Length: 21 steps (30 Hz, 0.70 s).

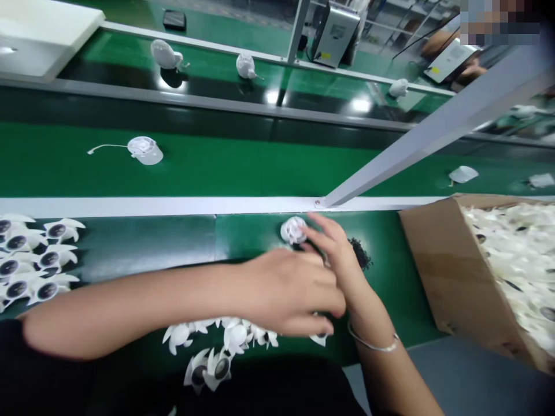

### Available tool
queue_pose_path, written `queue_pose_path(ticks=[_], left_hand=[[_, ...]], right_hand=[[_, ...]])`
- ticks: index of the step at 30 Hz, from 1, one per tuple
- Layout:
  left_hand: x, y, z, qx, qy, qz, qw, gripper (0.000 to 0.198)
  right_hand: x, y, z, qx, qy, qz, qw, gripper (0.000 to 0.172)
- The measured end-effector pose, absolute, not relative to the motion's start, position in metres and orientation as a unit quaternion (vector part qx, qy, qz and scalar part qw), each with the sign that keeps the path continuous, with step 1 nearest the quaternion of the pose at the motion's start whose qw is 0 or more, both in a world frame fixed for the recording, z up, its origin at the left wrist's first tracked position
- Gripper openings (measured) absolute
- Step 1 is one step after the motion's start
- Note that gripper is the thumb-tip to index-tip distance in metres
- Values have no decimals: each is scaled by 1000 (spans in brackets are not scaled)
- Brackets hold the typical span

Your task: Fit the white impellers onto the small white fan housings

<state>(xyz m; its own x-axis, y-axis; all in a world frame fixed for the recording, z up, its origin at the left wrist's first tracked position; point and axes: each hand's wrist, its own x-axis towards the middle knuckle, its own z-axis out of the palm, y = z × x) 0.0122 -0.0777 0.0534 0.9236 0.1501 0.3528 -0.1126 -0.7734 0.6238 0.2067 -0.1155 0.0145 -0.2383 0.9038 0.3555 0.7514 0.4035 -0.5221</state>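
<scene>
My left hand reaches across from the left and lies curled on the green conveyor belt, its palm hiding whatever is beneath it. My right hand comes up from the bottom, a thin silver bangle on its wrist. Its fingertips touch a white ruffled round piece. Just beyond those fingers lies a small heap of black granules. Several white finned pieces with dark round centres lie under my left forearm, and more sit at the belt's left.
A cardboard box full of white pieces stands at the right. A white rail runs beyond my hands, with a grey diagonal bar above it. Farther belts carry white corded items.
</scene>
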Motion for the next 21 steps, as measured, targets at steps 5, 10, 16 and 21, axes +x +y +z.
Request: queue_pose_path(ticks=[5,10,16,21], left_hand=[[10,-115,35,952,-5,58,302,31],[12,-110,19,963,34,17,267,28],[12,-107,26,963,30,16,267,57],[13,-98,29,959,78,0,272,65]], right_hand=[[227,-119,24,-669,-624,22,404,51],[265,-150,20,-717,-623,32,311,11],[258,-159,-4,-683,-691,0,237,15],[242,-148,0,-687,-714,-58,126,18]])
